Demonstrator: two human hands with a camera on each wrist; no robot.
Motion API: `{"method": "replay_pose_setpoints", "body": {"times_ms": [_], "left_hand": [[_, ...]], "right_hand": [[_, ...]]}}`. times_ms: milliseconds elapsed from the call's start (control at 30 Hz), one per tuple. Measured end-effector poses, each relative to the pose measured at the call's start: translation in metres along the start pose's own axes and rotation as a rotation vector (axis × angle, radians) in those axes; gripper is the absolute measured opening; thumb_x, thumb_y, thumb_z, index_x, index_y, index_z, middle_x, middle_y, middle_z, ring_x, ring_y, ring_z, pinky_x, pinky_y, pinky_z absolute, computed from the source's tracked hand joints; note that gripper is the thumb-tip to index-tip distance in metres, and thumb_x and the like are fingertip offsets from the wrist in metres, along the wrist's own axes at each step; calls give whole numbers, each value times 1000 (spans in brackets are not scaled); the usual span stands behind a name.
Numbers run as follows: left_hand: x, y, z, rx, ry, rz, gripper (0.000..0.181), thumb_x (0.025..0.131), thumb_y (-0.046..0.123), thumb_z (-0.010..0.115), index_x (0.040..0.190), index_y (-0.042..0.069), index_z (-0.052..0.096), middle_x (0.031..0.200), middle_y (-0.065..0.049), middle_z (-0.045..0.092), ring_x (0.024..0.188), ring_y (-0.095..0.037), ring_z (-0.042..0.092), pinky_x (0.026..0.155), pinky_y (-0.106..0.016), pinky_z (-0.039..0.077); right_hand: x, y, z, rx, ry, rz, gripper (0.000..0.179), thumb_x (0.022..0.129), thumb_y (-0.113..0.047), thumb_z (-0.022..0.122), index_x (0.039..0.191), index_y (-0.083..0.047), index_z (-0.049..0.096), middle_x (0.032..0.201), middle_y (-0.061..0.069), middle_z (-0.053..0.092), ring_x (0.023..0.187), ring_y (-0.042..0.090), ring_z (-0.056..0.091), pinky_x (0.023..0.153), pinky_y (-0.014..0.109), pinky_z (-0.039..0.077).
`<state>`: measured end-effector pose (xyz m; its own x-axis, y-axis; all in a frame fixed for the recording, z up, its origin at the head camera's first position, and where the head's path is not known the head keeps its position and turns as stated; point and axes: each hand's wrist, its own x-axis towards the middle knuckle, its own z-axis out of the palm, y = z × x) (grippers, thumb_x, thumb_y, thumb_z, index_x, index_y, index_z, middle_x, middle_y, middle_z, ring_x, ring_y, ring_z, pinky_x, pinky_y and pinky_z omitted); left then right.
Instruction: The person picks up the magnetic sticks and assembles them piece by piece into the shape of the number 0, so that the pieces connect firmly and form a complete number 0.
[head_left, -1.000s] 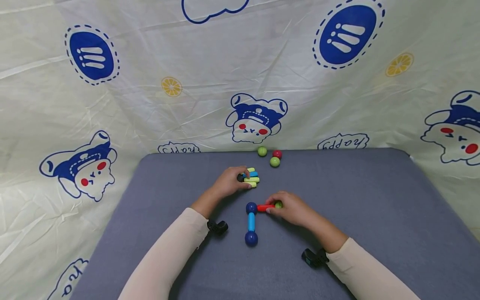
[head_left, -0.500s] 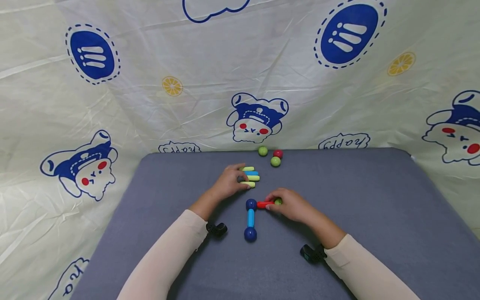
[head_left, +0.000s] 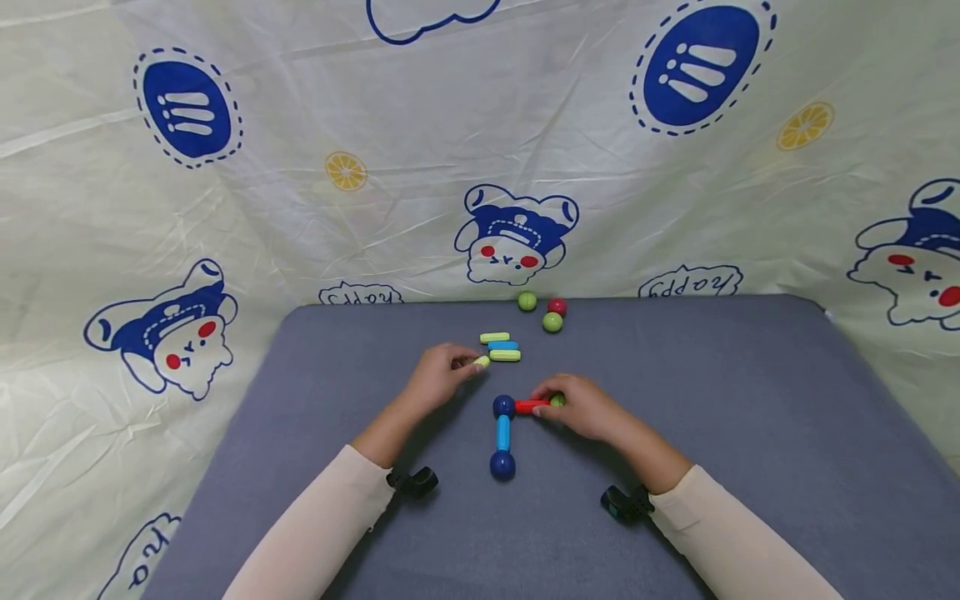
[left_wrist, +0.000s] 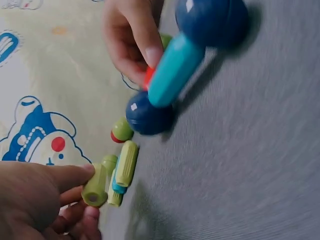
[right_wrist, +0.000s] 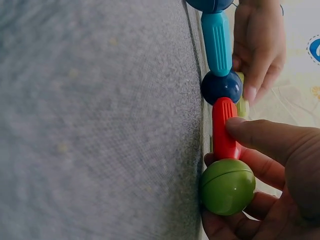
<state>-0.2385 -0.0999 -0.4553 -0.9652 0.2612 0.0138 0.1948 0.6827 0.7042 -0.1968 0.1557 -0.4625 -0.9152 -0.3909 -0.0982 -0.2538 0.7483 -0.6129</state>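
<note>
Left grip (head_left: 437, 379): thumb and fingers pinched on yellow-green rod (left_wrist: 95, 187), just beside loose rods (head_left: 503, 346) on counter (head_left: 675, 375). Right grip (head_left: 585, 408): closed round red rod (right_wrist: 225, 127), green ball (right_wrist: 228, 187) at near end, dark-blue ball (right_wrist: 222, 87) at far end. I judged all light, stiff, hardly fragile; balls probably slick, prone to roll. Best hold, I reckoned: rods' long sides, end faces left uncovered.

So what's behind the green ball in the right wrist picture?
Some fingers of the right hand peek out past the green ball. The ball covers whatever else is behind it, so that can't be seen.
</note>
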Motion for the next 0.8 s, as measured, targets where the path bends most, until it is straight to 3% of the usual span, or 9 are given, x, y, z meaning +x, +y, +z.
{"method": "replay_pose_setpoints", "body": {"times_ms": [133,433,567,800], "left_hand": [[-14,-7,0,-121,-39,-100,23,99,24,67,113,10,77,106,-7,72,81,-13,60,66,-24,49],[-46,-9,-6,-443,-191,-226,27,96,14,70,115,-4,71,86,-8,70,69,-12,62,67,-29,59],[-60,-7,-7,-497,-313,-278,27,94,13,71,114,-6,70,83,-6,69,65,-10,65,66,-28,60],[-86,-2,0,-530,-467,-280,22,91,12,73,107,-4,71,77,-2,69,64,-9,66,65,-27,60]], "right_hand": [[1,-1,0,2,-5,15,16,94,-22,73,107,-14,75,106,4,68,98,21,59,93,48,51],[6,-1,-3,25,-1,43,19,94,-20,72,110,-11,74,110,8,69,102,24,59,95,48,51],[8,0,-4,18,-6,41,18,95,-20,72,110,-12,75,110,8,69,103,24,59,96,49,51],[11,1,-5,14,2,37,17,95,-21,71,109,-12,74,110,8,69,103,25,60,97,50,49]]}}
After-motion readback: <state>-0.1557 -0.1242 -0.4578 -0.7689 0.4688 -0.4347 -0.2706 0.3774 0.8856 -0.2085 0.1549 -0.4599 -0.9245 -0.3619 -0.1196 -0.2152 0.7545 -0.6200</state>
